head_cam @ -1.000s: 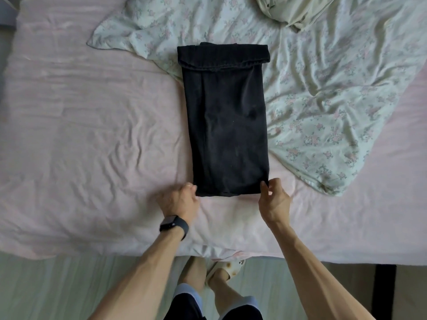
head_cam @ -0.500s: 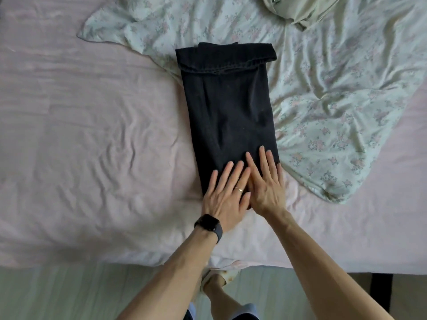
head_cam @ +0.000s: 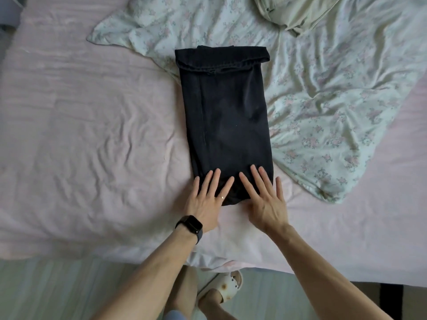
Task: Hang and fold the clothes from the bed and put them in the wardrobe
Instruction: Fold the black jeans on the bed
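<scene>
A pair of black jeans [head_cam: 225, 116] lies folded into a long rectangle on the pink bed [head_cam: 92, 135], its turned-over end at the far side. My left hand [head_cam: 208, 199], with a black watch on the wrist and a ring, lies flat with straight fingers on the near left corner of the jeans. My right hand [head_cam: 265, 199] lies flat on the near right corner, fingers spread. Neither hand grips the fabric.
A pale floral duvet [head_cam: 323, 88] is crumpled over the right and far side of the bed, partly under the jeans. A cream garment [head_cam: 298, 12] lies at the far edge. The bed's near edge, pale floor and my slippered foot [head_cam: 221, 289] are below.
A second ago both hands pinched the near corners of the jeans. They then pressed flat together on the middle and have now slid apart toward the near corners.
</scene>
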{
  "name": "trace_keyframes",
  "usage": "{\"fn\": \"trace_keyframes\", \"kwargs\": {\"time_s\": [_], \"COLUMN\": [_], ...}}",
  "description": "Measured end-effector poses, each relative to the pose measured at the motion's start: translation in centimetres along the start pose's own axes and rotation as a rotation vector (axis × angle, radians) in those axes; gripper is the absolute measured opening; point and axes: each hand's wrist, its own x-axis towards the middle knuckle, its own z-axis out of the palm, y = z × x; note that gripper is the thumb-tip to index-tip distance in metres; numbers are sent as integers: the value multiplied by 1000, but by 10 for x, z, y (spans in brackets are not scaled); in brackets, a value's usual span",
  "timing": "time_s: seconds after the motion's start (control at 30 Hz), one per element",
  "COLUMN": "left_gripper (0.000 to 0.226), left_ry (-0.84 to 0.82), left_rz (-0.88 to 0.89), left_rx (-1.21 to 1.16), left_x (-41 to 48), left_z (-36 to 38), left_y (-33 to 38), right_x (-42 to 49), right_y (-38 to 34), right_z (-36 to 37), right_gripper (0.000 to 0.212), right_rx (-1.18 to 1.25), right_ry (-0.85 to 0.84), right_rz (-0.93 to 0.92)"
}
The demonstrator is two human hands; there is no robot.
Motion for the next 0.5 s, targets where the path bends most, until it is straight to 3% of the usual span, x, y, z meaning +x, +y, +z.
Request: {"fn": "trace_keyframes", "kwargs": {"time_s": [0.13, 0.33, 0.5], "left_gripper": [64, 69, 65], "left_ry": [74, -138, -382], "left_rz": [34, -39, -88], "left_rx": [121, -59, -365], "left_x": [19, -13, -66], "left_z": [-16, -74, -137], "left_y": [-4, -9, -13], "right_x": [34, 17, -10], "right_y": [10, -11, -30], "right_z": [-9, -72, -144], "right_gripper": [77, 57, 29], "right_rx": [-64, 85, 286], "right_ry": [18, -160, -652], "right_rz": [-42, -8, -40]}}
